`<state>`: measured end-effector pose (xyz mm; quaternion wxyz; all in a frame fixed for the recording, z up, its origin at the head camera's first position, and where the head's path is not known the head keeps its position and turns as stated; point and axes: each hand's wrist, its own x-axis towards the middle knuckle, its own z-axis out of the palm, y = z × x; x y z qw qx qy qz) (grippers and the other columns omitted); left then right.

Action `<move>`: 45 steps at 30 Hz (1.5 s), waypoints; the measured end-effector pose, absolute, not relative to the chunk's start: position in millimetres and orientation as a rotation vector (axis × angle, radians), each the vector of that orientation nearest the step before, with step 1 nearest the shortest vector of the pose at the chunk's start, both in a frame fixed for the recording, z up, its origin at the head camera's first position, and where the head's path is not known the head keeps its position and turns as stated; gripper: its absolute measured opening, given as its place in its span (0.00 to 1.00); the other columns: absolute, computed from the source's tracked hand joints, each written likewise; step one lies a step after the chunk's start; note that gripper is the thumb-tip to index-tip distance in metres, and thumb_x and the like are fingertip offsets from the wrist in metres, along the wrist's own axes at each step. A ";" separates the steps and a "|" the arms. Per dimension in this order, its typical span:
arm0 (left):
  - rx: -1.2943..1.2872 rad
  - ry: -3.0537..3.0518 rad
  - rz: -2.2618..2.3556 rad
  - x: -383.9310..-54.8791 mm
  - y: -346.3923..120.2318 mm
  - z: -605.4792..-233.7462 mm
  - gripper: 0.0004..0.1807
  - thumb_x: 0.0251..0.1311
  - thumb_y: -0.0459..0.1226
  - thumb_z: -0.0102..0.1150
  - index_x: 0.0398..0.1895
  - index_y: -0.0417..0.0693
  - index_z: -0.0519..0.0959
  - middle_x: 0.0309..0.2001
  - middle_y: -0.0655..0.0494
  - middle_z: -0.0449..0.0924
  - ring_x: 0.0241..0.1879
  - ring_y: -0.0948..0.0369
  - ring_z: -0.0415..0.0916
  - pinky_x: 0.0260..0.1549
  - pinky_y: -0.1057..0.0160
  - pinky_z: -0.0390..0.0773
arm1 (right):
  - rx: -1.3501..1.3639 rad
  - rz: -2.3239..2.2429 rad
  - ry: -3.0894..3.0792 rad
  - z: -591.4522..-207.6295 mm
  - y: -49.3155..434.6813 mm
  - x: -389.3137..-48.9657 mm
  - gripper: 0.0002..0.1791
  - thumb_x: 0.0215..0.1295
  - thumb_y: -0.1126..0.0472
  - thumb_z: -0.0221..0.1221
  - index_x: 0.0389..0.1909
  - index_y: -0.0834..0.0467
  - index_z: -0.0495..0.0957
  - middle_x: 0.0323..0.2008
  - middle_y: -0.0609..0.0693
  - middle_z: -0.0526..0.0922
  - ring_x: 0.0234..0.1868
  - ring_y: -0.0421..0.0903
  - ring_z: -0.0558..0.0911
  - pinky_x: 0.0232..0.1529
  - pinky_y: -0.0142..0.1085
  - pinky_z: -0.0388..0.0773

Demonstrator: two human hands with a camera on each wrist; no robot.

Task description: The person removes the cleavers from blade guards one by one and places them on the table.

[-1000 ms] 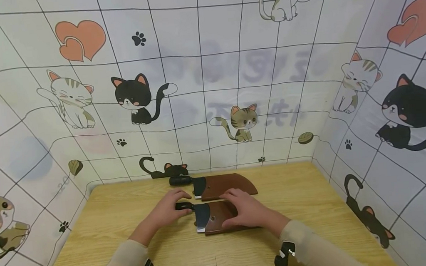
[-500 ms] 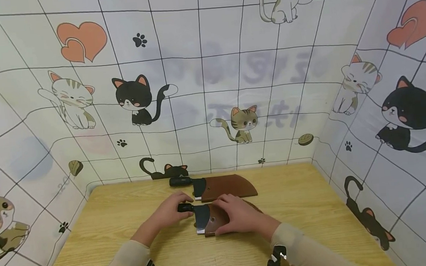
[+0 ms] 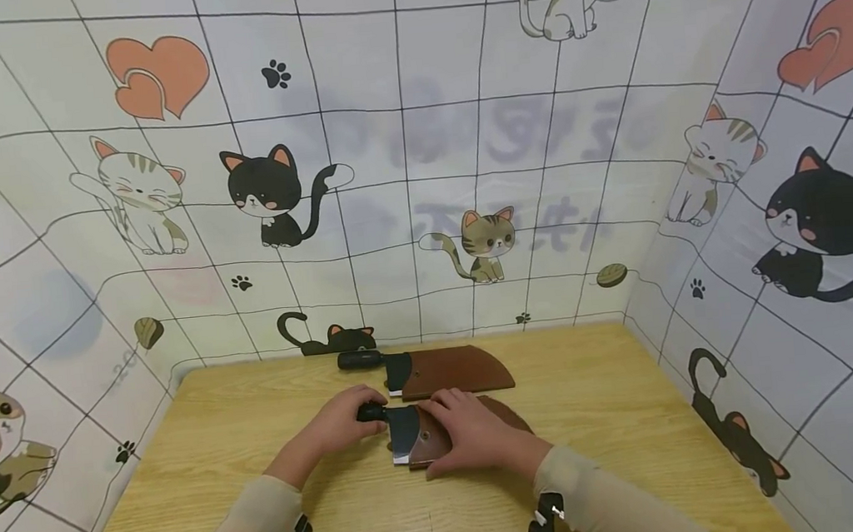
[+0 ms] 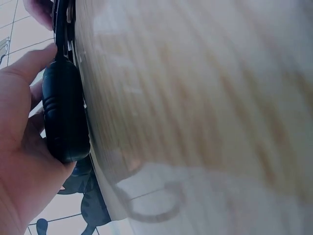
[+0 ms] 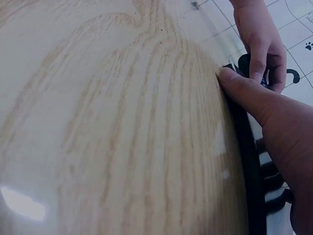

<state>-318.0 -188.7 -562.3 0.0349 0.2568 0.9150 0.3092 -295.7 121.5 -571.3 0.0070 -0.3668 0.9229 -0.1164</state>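
Nearer to me on the table lies a cleaver (image 3: 403, 426) in a brown leather sheath (image 3: 509, 414) with a snap button. My left hand (image 3: 337, 421) holds its black handle (image 4: 64, 107), thumb along one side and fingers on the other in the left wrist view. Across the sheath, my right hand (image 3: 471, 434) grips it with the thumb at the near edge and the fingers toward the far edge. In the right wrist view my right thumb (image 5: 244, 90) lies along the sheath's dark edge (image 5: 247, 161). A strip of bare blade shows between handle and sheath.
Just behind lies a second sheathed cleaver (image 3: 457, 370), its black handle (image 3: 359, 360) also pointing left. The wooden table (image 3: 593, 370) ends at a cat-patterned cloth wall (image 3: 404, 176) at the back and on both sides.
My right hand has slid left along the sheath toward the snap, uncovering its rounded right end. My left hand has settled further round the handle. The rear cleaver has stayed in place.
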 end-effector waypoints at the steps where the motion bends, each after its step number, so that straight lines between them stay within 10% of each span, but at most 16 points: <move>1: 0.773 2.813 0.953 -317.6 -188.5 -562.1 0.18 0.69 0.42 0.78 0.59 0.50 0.87 0.55 0.58 0.84 0.58 0.53 0.82 0.63 0.42 0.80 | -1.145 -0.371 2.888 -571.5 120.8 -295.2 0.66 0.53 0.12 0.66 0.86 0.46 0.64 0.71 0.45 0.71 0.70 0.47 0.71 0.75 0.51 0.70; 23: 0.543 2.893 0.937 -314.9 -178.4 -559.0 0.13 0.64 0.42 0.82 0.49 0.55 0.90 0.51 0.60 0.87 0.55 0.54 0.83 0.60 0.43 0.82 | -1.133 -0.459 2.904 -571.2 114.9 -293.6 0.64 0.54 0.16 0.70 0.84 0.51 0.68 0.66 0.46 0.73 0.66 0.46 0.70 0.72 0.51 0.71; 45: 0.856 2.925 0.942 -316.7 -194.4 -546.4 0.11 0.64 0.46 0.81 0.46 0.64 0.89 0.43 0.74 0.85 0.44 0.67 0.83 0.49 0.53 0.84 | -1.249 -0.453 2.895 -544.9 127.5 -288.7 0.66 0.56 0.14 0.66 0.87 0.49 0.64 0.70 0.46 0.71 0.69 0.46 0.70 0.70 0.50 0.74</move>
